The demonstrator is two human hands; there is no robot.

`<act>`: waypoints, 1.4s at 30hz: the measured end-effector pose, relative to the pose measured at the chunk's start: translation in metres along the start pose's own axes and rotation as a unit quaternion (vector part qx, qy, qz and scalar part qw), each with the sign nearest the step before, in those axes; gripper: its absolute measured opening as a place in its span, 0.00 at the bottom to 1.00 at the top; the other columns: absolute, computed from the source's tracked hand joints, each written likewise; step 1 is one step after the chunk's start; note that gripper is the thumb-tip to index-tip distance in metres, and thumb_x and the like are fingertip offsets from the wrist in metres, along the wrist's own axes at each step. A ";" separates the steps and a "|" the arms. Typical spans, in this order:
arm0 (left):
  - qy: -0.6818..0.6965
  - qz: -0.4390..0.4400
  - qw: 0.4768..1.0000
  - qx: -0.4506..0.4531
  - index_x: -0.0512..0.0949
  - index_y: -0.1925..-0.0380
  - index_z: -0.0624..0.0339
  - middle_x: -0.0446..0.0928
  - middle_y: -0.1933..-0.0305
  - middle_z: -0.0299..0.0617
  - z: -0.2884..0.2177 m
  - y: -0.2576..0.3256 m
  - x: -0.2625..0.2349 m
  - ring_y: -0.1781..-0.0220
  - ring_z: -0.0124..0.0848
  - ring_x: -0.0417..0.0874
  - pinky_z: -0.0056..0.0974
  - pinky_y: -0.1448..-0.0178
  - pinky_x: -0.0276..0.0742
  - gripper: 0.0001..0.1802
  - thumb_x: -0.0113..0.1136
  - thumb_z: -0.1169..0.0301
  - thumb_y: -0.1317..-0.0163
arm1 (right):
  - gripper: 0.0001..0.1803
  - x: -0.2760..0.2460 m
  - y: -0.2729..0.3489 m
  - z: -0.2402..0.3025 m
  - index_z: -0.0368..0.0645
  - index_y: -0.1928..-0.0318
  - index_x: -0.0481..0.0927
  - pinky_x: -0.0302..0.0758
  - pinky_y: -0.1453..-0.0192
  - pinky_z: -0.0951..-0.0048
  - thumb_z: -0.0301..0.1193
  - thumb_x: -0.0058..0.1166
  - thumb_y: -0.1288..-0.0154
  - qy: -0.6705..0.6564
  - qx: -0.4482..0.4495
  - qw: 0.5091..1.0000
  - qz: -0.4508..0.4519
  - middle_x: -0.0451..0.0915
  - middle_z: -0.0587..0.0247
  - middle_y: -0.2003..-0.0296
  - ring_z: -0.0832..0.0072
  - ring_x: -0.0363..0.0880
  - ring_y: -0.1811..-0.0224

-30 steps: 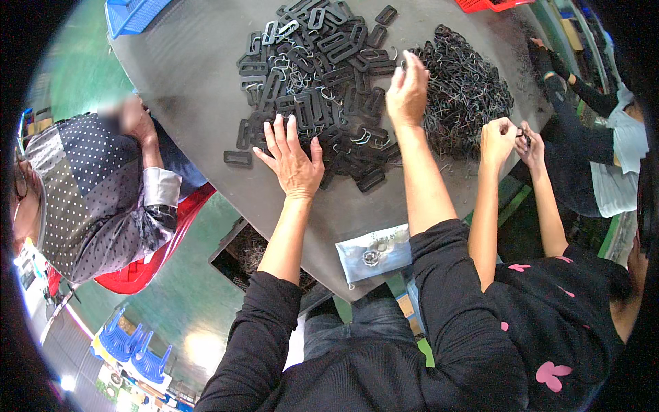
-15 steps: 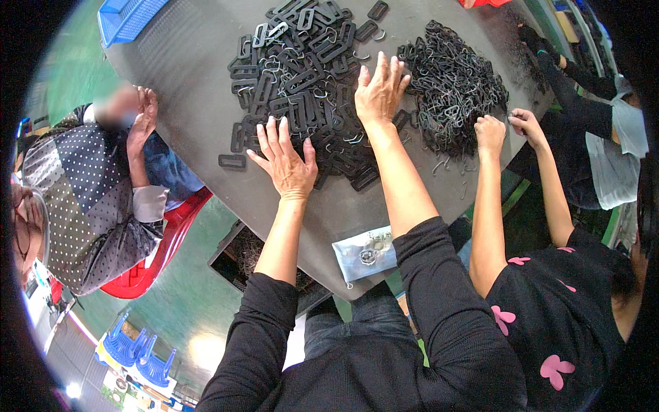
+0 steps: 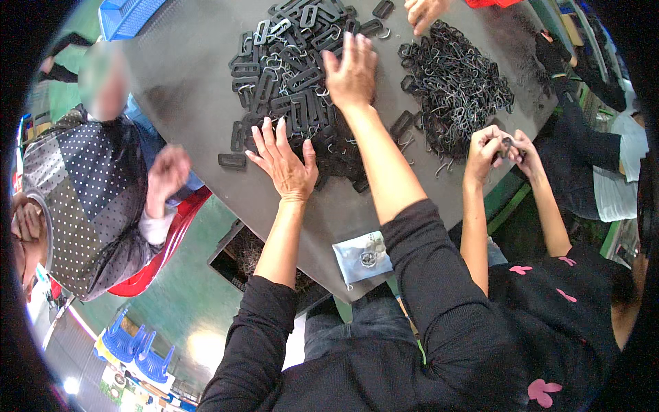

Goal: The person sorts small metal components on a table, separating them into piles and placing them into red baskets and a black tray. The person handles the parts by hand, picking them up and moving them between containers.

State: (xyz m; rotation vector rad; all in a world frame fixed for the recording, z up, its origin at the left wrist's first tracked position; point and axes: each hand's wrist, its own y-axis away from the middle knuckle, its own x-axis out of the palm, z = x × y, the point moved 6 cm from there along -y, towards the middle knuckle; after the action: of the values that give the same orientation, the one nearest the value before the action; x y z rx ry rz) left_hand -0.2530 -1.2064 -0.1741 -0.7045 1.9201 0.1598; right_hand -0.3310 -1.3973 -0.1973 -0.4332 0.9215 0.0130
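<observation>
A large heap of black oblong plastic loops (image 3: 302,79) with bent wire hooks among them lies on the grey table (image 3: 182,75). My left hand (image 3: 283,165) rests palm down on the heap's near edge, its fingers stretched and spread. Farther up, my right hand (image 3: 352,74) lies over the heap's right side with fingers extended and thumb apart. Any pieces beneath both palms are hidden. To the right sits a second, denser pile of dark pieces with thin metal hooks (image 3: 456,93), apart from my hands.
A co-worker's hands (image 3: 504,152) hold a small dark piece at right; another person's hand (image 3: 425,12) reaches in at the far side. A person in a dotted top (image 3: 89,206) sits left. A clear pouch (image 3: 364,257) lies near me; a blue basket (image 3: 127,17) stands far left.
My right hand has moved left and farther onto the heap; my left stays put. The right co-worker's hands have come together lower down. Another hand has appeared at the far side.
</observation>
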 end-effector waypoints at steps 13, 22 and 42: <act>0.039 -0.024 0.999 0.004 0.59 0.37 0.58 0.50 0.29 0.48 0.008 0.003 0.004 0.26 0.50 0.42 0.69 0.33 0.29 0.31 0.48 0.57 0.38 | 0.28 -0.031 0.048 0.092 0.40 0.41 0.66 0.49 0.31 0.45 0.38 0.52 0.39 -0.144 0.001 0.990 -0.008 0.59 0.42 0.38 0.47 0.52 0.32; 0.027 -0.061 0.998 -0.021 0.60 0.38 0.55 0.54 0.30 0.44 0.010 0.006 -0.010 0.26 0.49 0.46 0.71 0.34 0.32 0.27 0.48 0.64 0.38 | 0.26 -0.140 0.159 -0.029 0.40 0.37 0.62 0.46 0.29 0.49 0.36 0.44 0.33 0.082 0.107 0.990 0.033 0.58 0.51 0.35 0.53 0.49 0.29; 0.014 0.187 0.935 0.300 0.58 0.35 0.60 0.53 0.29 0.42 -0.107 0.104 -0.011 0.25 0.38 0.45 0.58 0.27 0.29 0.35 0.51 0.67 0.44 | 0.27 -0.172 0.189 -0.043 0.48 0.33 0.59 0.46 0.29 0.49 0.41 0.37 0.30 0.190 0.080 0.975 0.082 0.54 0.63 0.31 0.61 0.48 0.28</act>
State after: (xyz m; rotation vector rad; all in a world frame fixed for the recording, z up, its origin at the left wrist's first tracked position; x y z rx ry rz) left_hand -0.3902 -1.1611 -0.1370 0.0694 1.9677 -0.2010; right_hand -0.5051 -1.2106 -0.1545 -0.2093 1.3237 0.0065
